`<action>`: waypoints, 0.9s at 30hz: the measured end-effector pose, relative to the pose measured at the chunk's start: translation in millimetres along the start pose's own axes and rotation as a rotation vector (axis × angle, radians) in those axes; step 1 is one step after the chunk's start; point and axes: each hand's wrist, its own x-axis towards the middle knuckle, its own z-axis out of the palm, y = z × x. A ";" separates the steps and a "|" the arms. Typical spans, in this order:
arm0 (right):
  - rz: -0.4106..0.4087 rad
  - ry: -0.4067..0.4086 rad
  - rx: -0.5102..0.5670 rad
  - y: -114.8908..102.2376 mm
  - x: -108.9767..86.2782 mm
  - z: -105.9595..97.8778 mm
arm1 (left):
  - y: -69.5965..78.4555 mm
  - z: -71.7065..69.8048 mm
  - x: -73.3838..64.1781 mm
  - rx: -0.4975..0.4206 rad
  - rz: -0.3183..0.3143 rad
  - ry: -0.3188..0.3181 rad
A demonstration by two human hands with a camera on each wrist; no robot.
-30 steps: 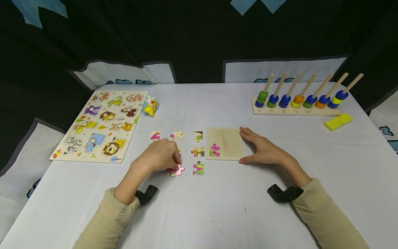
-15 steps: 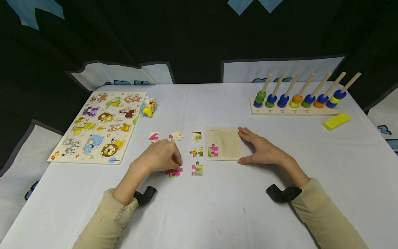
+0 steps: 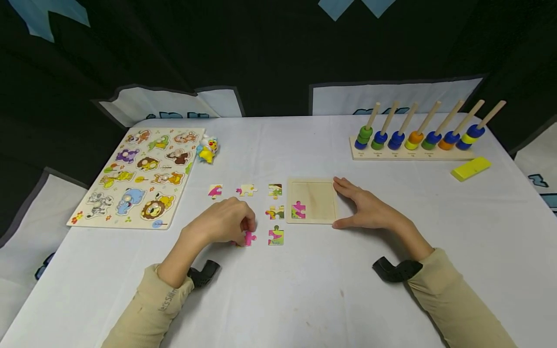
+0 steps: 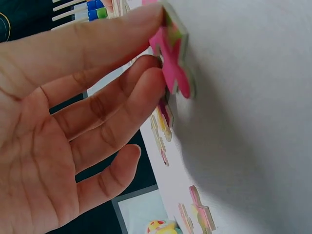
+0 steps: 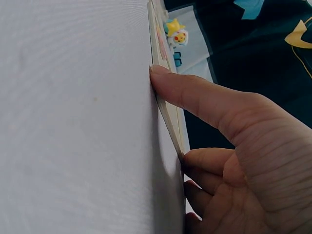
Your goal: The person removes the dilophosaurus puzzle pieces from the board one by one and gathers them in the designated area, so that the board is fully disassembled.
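In the head view my left hand (image 3: 226, 222) pinches a pink jigsaw piece (image 3: 249, 238) between thumb and fingers, low over the white table. The left wrist view shows this jigsaw piece (image 4: 173, 66) tilted under the thumb, its outer part clear of the fingers. My right hand (image 3: 370, 208) touches the right side of a square wooden puzzle tray (image 3: 313, 221), thumb at the near corner and forefinger at the far one. Inside the tray's left near corner lies another pink piece (image 3: 298, 210). Thumb contact with the tray edge (image 5: 168, 122) shows in the right wrist view.
Several loose pieces, among them a green-pink one (image 3: 276, 237), lie left of the tray. An animal puzzle board (image 3: 139, 179) and small chick toy (image 3: 208, 149) stand farther left. At back right are a peg stacker (image 3: 413, 154) and yellow block (image 3: 471, 169).
The left fingers have shifted slightly on the pink jigsaw piece, so its right side shows more now than half a second ago. My right hand and the tray stay put.
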 end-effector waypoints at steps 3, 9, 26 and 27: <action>-0.003 0.001 0.000 0.2 0.4 0.1 | 0.6 -0.6 0.3 0.004 0.003 -0.006; -0.009 0.000 0.003 0.9 0.6 -0.1 | 3.1 -4.1 7.1 0.016 0.034 0.050; -0.016 -0.001 0.008 0.0 -0.2 -0.7 | 29.1 -17.1 65.0 -0.216 0.143 0.090; -0.015 -0.002 0.005 0.0 0.0 -0.7 | 29.8 -15.9 68.2 -0.221 0.137 0.082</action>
